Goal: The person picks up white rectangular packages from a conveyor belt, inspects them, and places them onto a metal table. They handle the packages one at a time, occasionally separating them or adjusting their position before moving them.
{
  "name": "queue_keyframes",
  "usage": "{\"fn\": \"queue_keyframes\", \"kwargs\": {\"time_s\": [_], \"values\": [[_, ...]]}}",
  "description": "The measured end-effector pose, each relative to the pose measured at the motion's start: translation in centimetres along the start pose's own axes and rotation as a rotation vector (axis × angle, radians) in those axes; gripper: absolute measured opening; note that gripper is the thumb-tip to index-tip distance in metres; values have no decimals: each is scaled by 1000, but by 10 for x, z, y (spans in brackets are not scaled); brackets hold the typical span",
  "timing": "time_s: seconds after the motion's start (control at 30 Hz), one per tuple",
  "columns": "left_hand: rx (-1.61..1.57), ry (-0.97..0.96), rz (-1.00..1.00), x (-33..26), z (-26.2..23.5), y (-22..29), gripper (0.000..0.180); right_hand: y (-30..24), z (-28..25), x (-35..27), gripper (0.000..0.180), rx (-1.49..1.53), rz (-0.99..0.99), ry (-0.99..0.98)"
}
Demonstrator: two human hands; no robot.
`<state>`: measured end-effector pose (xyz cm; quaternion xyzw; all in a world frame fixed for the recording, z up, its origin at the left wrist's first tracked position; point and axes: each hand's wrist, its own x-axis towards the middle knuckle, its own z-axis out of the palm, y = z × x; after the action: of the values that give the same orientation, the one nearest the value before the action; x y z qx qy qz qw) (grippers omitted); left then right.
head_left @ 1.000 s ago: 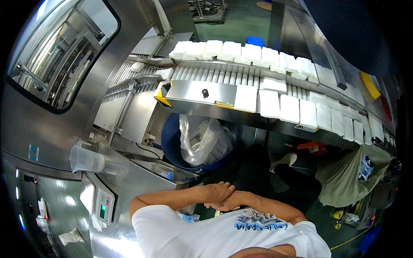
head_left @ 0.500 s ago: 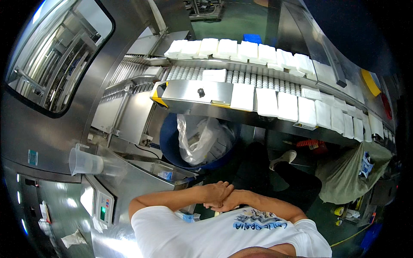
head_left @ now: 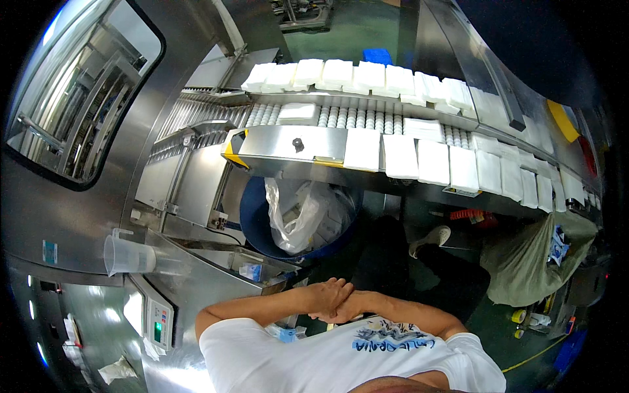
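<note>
In front of my white shirt, my hands are crossed over each other. My left hand [head_left: 322, 296] lies on top, its fingers bent over my right wrist. Beneath it, my right hand [head_left: 349, 308] curls around the left hand, and its fingers are partly hidden. Neither hand touches any of the goods. Beyond them a conveyor [head_left: 367, 120] with white rollers runs across, carrying flat white packs [head_left: 298, 113]. A row of white folded stacks [head_left: 400, 157] lies along its near ledge, and another row of white stacks [head_left: 337, 74] lines the far ledge.
A blue bin [head_left: 252, 219] with a clear plastic bag [head_left: 301, 219] stands under the conveyor. At left are a clear measuring jug [head_left: 128, 255], a digital scale [head_left: 157, 321] and a steel machine. A green cloth sack [head_left: 524, 275] hangs at right.
The pack on the rollers has shifted left, and another pack now shows on the rollers farther right. The view has tilted slightly. My hands stay crossed.
</note>
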<state>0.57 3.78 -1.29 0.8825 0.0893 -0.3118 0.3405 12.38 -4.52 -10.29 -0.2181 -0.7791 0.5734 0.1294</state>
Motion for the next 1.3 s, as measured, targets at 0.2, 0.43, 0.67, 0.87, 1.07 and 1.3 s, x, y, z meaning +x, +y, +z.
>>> {"fn": "queue_keyframes", "kwargs": {"time_s": [0.2, 0.43, 0.67, 0.87, 1.07, 1.3], "values": [[7, 8, -21, 4, 3, 3, 89, 40, 28, -1, 49, 19, -67, 50], [15, 31, 24, 5, 7, -2, 88, 31, 20, -2, 46, -457, -41, 18], [-31, 43, 44, 1, 7, -2, 80, -9, -1, -3, 38, 3, -74, 59], [-50, 13, 34, -2, 3, 1, 76, -37, -19, -5, 38, 40, 108, -62], [-31, -41, 11, -1, 0, 3, 75, -37, -14, -5, 36, 127, 133, -48], [17, -14, 50, -2, 3, 1, 70, -31, -8, -6, 37, 84, 86, -49]]}}
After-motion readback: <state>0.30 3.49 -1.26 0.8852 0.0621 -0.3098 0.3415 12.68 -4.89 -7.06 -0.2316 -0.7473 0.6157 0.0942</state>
